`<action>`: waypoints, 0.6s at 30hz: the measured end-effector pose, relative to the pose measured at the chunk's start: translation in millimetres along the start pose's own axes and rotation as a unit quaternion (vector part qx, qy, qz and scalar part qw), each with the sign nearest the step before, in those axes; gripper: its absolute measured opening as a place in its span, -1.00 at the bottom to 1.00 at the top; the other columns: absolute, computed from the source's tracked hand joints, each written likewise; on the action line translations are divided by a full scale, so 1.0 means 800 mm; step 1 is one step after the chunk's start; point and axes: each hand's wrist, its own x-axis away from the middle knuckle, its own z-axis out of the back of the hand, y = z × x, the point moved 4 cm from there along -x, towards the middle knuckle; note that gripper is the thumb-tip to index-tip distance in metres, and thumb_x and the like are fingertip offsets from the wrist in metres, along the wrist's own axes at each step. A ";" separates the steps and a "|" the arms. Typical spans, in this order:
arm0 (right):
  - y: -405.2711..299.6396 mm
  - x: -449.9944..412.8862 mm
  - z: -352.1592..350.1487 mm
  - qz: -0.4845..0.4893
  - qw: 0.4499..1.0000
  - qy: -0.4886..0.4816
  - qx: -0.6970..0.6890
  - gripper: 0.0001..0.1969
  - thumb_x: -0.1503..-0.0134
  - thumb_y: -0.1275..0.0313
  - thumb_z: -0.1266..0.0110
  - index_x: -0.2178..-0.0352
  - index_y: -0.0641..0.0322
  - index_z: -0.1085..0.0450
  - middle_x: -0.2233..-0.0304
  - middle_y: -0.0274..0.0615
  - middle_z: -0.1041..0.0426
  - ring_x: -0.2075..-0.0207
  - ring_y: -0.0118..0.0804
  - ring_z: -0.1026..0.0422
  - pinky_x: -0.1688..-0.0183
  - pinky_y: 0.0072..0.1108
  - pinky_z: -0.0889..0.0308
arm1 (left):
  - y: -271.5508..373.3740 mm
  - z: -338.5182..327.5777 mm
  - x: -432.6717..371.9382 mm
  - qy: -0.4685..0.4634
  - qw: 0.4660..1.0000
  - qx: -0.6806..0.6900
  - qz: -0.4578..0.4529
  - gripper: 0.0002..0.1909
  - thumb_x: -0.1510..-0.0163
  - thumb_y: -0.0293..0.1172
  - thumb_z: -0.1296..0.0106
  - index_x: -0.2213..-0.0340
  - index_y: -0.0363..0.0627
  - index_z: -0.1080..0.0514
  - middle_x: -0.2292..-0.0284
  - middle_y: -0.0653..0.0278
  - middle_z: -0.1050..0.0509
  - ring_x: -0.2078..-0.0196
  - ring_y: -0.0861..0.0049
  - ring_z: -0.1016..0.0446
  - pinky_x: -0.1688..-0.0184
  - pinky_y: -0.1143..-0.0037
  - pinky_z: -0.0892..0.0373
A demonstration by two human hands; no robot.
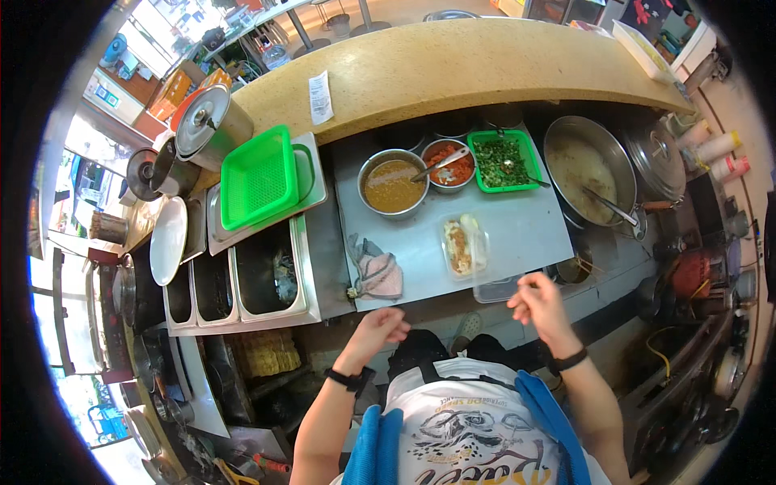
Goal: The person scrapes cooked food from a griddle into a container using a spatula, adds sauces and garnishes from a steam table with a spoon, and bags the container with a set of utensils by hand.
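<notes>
My left hand (387, 326) hovers below the cloth (379, 271) at the counter's near edge, its fingers loosely curled and nothing seen in them. My right hand (536, 298) is bent beside a clear plastic lid or tray (498, 291) at that edge; whether its fingers grip it cannot be told. A clear plastic container (461, 248) with pale and brown food lies on the metal counter. Behind it stand a steel bowl of brown sauce (394, 193) with a ladle, a bowl of chopped red food (448, 173) with a spoon, and a green basket of chopped greens (502, 159).
At right stands a large pot (585, 173) of cloudy liquid with a ladle. Steel bins (267, 273) and an empty green basket (257, 182) are at left, near a lidded pot (209, 130). A paper slip (320, 97) lies on the raised ledge (448, 57) beyond.
</notes>
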 end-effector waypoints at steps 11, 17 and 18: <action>0.080 -0.115 -0.015 0.098 0.986 0.011 0.134 -0.88 -0.23 0.42 0.11 0.29 0.26 -0.21 0.61 -0.18 -0.44 0.70 -0.48 -0.37 0.68 -0.67 -0.20 | 0.032 -0.123 -0.114 0.017 0.999 0.046 -0.022 -0.64 -0.22 -0.13 0.10 0.22 -0.24 -0.29 0.37 0.16 -0.48 0.40 0.53 -0.47 0.38 0.56 -0.44; 0.069 -0.120 -0.034 0.076 0.982 0.019 0.170 -0.88 -0.21 0.44 0.07 0.33 0.27 -0.20 0.68 -0.23 -0.39 0.76 -0.48 -0.30 0.68 -0.64 -0.20 | 0.017 -0.116 -0.138 0.068 0.993 0.073 -0.062 -0.81 -0.15 -0.38 -0.01 0.30 -0.24 -0.28 0.50 0.16 -0.47 0.55 0.55 -0.47 0.54 0.60 -0.41; 0.073 -0.121 -0.034 0.062 0.986 0.018 0.151 -0.88 -0.21 0.43 0.07 0.34 0.26 -0.20 0.68 -0.24 -0.39 0.76 -0.48 -0.31 0.68 -0.64 -0.19 | 0.011 -0.116 -0.142 0.055 0.993 0.094 -0.050 -0.83 -0.15 -0.40 0.01 0.30 -0.23 -0.28 0.49 0.16 -0.47 0.54 0.55 -0.47 0.54 0.60 -0.42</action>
